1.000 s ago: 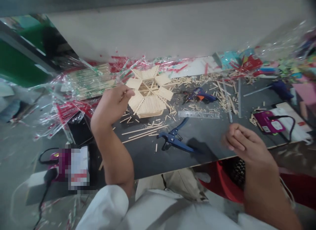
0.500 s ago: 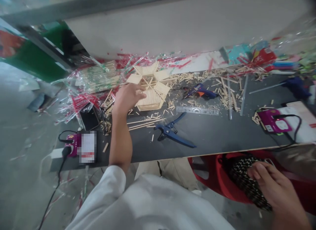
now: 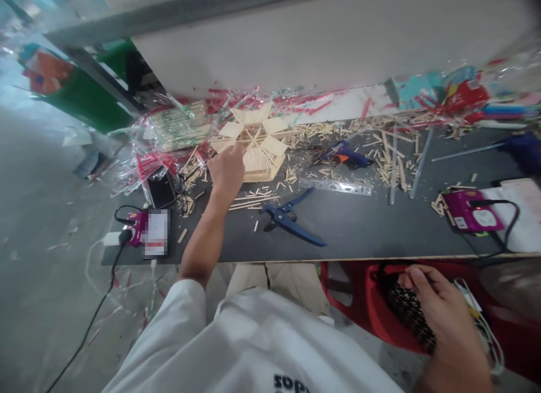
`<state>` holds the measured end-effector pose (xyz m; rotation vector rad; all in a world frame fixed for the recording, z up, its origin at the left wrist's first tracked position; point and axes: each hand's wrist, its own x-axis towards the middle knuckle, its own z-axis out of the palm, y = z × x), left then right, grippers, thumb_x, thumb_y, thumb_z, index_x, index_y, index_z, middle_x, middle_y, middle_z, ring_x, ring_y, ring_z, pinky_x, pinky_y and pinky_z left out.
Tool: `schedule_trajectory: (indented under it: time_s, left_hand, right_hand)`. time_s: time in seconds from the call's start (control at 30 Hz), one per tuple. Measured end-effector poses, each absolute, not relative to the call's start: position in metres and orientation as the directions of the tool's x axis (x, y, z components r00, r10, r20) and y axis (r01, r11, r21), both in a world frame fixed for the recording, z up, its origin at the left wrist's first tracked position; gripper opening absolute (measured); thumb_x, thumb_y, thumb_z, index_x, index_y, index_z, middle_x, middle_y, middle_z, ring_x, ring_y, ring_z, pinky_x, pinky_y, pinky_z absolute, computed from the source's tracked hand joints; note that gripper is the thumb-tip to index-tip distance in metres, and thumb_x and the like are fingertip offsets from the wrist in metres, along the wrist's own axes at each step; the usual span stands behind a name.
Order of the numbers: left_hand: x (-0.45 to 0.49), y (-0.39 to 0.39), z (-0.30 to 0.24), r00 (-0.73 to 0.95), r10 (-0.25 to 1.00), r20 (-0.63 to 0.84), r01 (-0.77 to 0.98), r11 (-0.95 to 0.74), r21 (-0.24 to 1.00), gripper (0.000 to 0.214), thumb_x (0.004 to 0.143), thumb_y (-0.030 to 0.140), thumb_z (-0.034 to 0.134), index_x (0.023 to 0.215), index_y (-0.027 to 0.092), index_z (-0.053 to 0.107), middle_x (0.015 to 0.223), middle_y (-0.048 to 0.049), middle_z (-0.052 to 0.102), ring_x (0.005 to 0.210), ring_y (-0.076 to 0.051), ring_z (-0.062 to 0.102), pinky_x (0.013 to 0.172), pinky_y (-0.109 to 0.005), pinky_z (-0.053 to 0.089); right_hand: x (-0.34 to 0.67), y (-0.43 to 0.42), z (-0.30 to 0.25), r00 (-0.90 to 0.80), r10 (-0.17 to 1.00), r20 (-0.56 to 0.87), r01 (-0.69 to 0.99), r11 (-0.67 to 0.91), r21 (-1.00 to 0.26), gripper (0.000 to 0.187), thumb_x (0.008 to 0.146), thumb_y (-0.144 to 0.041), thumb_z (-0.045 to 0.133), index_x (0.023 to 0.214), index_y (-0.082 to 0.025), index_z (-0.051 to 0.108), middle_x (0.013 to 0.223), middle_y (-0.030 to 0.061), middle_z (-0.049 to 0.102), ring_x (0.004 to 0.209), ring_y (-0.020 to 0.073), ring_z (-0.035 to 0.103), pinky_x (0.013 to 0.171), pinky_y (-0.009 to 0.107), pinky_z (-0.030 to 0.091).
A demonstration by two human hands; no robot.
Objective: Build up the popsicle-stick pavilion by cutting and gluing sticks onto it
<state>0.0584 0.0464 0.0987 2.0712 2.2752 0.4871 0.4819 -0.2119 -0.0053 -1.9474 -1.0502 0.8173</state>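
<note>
A hexagonal model built of wooden sticks [image 3: 258,148] sits near the back of the dark table [image 3: 372,224]. My left hand [image 3: 227,170] is stretched out to its left front edge, fingers touching the model. My right hand [image 3: 439,317] is low at the right, below the table edge, resting on a black-and-white patterned cloth [image 3: 408,311] that lies on a red chair [image 3: 513,336]. Whether that hand grips the cloth is unclear.
Blue cutters [image 3: 289,219], a clear ruler [image 3: 336,186], a blue glue gun [image 3: 344,155] and loose stick pieces [image 3: 391,156] lie on the table. Cellophane packs of sticks [image 3: 175,131] sit at the left, a magenta device [image 3: 469,213] at the right.
My right hand dropped from above the table down to the patterned cloth on the red chair. My left hand stayed at the stick model while the view pulled back and shifted.
</note>
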Motion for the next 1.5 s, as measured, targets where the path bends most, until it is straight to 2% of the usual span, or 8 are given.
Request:
schedule_trajectory:
  time_s: [0.33, 0.6, 0.77, 0.9, 1.0, 1.07, 1.3, 1.5]
  left_hand:
    - [0.01, 0.013, 0.105, -0.359, 0.917, 0.176, 0.891, 0.28, 0.358, 0.026, 0.1, 0.03, 0.053, 0.109, 0.021, 0.076, 0.104, -0.0171, 0.078, 0.102, -0.034, 0.073, 0.085, -0.042, 0.048]
    - [0.002, -0.042, 0.072, -0.241, 0.949, 0.201, 0.891, 0.134, 0.434, 0.032, 0.106, 0.045, 0.054, 0.099, 0.022, 0.075, 0.071, -0.003, 0.067, 0.074, -0.021, 0.065, 0.076, -0.032, 0.041]
    - [0.027, -0.096, 0.038, -0.139, 0.99, 0.019, 0.722, 0.088, 0.686, 0.039, 0.109, 0.046, 0.043, 0.096, 0.02, 0.071, 0.074, -0.0022, 0.064, 0.069, -0.018, 0.059, 0.071, -0.03, 0.041]
    - [0.024, -0.142, 0.016, -0.237, 0.968, -0.083, 0.604, 0.214, 0.768, 0.038, 0.11, 0.048, 0.04, 0.119, 0.022, 0.067, 0.064, 0.0041, 0.049, 0.057, -0.017, 0.048, 0.063, -0.03, 0.037]
    - [0.01, -0.168, 0.004, -0.308, 0.939, -0.155, 0.475, 0.293, 0.83, 0.04, 0.108, 0.054, 0.043, 0.124, 0.022, 0.062, 0.065, 0.0061, 0.046, 0.055, -0.015, 0.043, 0.057, -0.028, 0.034]
    - [0.003, -0.179, -0.001, -0.346, 0.924, -0.159, 0.41, 0.302, 0.86, 0.039, 0.105, 0.055, 0.049, 0.124, 0.022, 0.059, 0.071, 0.0043, 0.054, 0.059, -0.015, 0.049, 0.059, -0.026, 0.039]
    - [0.013, -0.178, 0.003, -0.439, 0.881, -0.179, 0.229, 0.302, 0.925, 0.039, 0.102, 0.06, 0.055, 0.099, 0.022, 0.061, 0.074, 0.0004, 0.063, 0.05, -0.01, 0.04, 0.05, -0.026, 0.033]
    - [0.034, -0.167, 0.009, -0.329, 0.924, -0.195, 0.16, 0.258, 0.953, 0.055, 0.102, 0.071, 0.055, 0.115, 0.021, 0.071, 0.059, 0.0053, 0.043, 0.05, -0.011, 0.035, 0.048, -0.027, 0.028]
  right_hand:
    - [0.49, -0.215, -0.003, 0.357, 0.91, -0.211, 0.412, -0.356, -0.839, 0.042, 0.086, -0.076, 0.071, 0.073, -0.036, 0.069, 0.067, 0.008, 0.066, 0.066, 0.032, 0.065, 0.069, 0.052, 0.056]
    - [0.468, -0.182, -0.01, 0.313, 0.936, -0.164, 0.401, -0.287, -0.87, 0.049, 0.084, -0.077, 0.074, 0.089, -0.028, 0.073, 0.078, 0.0082, 0.078, 0.069, 0.0269, 0.075, 0.071, 0.044, 0.065]
    - [0.41, -0.132, -0.005, 0.098, 0.995, 0.016, 0.533, -0.039, -0.845, 0.039, 0.099, -0.061, 0.061, 0.095, -0.023, 0.071, 0.084, 0.0102, 0.082, 0.068, 0.0235, 0.077, 0.069, 0.037, 0.063]
    - [0.378, -0.105, 0.002, -0.013, 0.997, 0.075, 0.596, 0.068, -0.8, 0.027, 0.099, -0.048, 0.059, 0.089, -0.025, 0.068, 0.08, 0.0062, 0.079, 0.068, 0.0214, 0.072, 0.066, 0.031, 0.054]
    - [0.37, -0.097, 0.002, -0.081, 0.992, 0.094, 0.601, 0.124, -0.789, 0.031, 0.101, -0.044, 0.051, 0.078, -0.026, 0.062, 0.068, 0.0027, 0.071, 0.058, 0.0189, 0.063, 0.064, 0.031, 0.05]
    - [0.369, -0.096, -0.002, -0.089, 0.991, 0.101, 0.603, 0.135, -0.787, 0.033, 0.101, -0.045, 0.051, 0.076, -0.026, 0.061, 0.065, 0.0022, 0.069, 0.058, 0.0194, 0.063, 0.064, 0.031, 0.049]
    - [0.374, -0.103, -0.023, -0.084, 0.992, 0.094, 0.592, 0.125, -0.796, 0.031, 0.1, -0.045, 0.056, 0.081, -0.026, 0.071, 0.08, 0.0053, 0.08, 0.073, 0.0239, 0.076, 0.072, 0.034, 0.057]
    - [0.382, -0.112, -0.032, -0.024, 0.983, 0.181, 0.598, 0.159, -0.786, 0.025, 0.102, -0.036, 0.057, 0.093, -0.026, 0.077, 0.095, 0.0065, 0.085, 0.091, 0.0256, 0.082, 0.086, 0.039, 0.062]
